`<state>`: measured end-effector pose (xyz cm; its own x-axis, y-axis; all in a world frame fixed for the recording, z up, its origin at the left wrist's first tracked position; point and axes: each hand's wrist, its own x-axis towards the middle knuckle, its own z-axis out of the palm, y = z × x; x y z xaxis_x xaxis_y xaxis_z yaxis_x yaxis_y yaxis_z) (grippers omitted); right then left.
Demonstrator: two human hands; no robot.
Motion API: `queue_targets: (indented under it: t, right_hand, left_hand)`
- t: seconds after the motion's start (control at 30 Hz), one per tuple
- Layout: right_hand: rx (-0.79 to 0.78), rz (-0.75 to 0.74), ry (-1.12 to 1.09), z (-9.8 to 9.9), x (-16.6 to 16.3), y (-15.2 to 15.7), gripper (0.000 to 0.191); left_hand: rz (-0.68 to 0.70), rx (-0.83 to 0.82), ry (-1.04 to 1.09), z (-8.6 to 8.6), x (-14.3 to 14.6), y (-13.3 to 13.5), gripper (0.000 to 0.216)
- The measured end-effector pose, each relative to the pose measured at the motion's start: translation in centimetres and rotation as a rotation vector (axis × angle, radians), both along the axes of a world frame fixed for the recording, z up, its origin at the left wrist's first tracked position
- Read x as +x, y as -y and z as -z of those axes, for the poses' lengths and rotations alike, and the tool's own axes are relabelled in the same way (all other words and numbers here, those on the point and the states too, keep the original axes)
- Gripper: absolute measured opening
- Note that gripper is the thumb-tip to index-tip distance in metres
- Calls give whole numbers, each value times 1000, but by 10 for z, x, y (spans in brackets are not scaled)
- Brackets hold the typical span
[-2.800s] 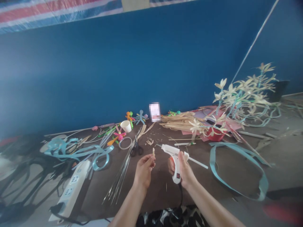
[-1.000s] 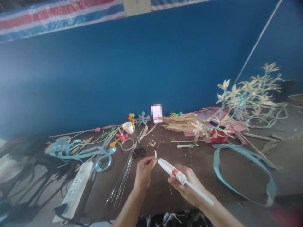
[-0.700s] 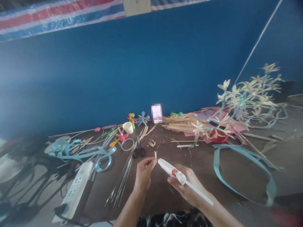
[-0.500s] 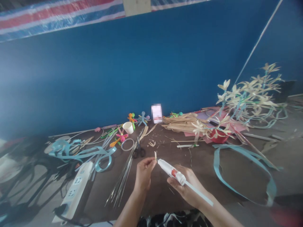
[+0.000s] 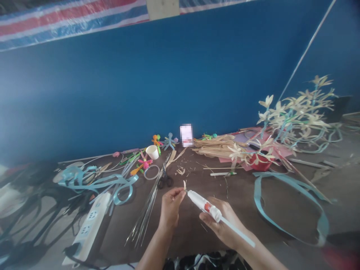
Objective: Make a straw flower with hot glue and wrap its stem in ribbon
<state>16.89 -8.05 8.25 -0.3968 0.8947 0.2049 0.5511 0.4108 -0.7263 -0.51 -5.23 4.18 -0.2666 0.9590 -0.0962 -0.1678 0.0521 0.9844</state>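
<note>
We find both hands at work above the brown table (image 5: 194,234), near its front edge. The left hand (image 5: 170,210) is closed to a pinch: thumb and forefinger meet on a small pale strip (image 5: 185,184), which stands upright from the fingertips with a slight curve at its top. The right hand (image 5: 222,217) is wrapped around the grip of a white glue gun (image 5: 204,204). The grip is mostly hidden, so we cannot tell whether the trigger is pressed. The gun's nozzle points at the base of the pale strip, right by the left fingertips; we cannot tell whether it touches. A glue stick (image 5: 237,232) juts from the rear of the gun over the right wrist.

Just beyond the left hand we record black-handled scissors (image 5: 165,182) beside a bundle of thin wires (image 5: 144,213). Pale scraps (image 5: 180,171) lie beyond the strip. Farther back we note a white cup (image 5: 152,152), tilted, and a pile of dry husks (image 5: 216,146). To the left are tangled blue ribbon (image 5: 98,180) and a white power strip (image 5: 87,228) with a black plug at its near end. To the right, pale flowers (image 5: 298,108) on blue stems rise above a loop of blue ribbon.
</note>
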Motion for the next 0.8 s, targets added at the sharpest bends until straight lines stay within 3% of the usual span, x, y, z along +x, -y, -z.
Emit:
queue_targets:
  t: [0.8]
  right_hand:
    - [8, -1, 3, 0, -1, 2, 37]
  left_hand:
    - [30, -13, -54, 0, 0, 2, 17]
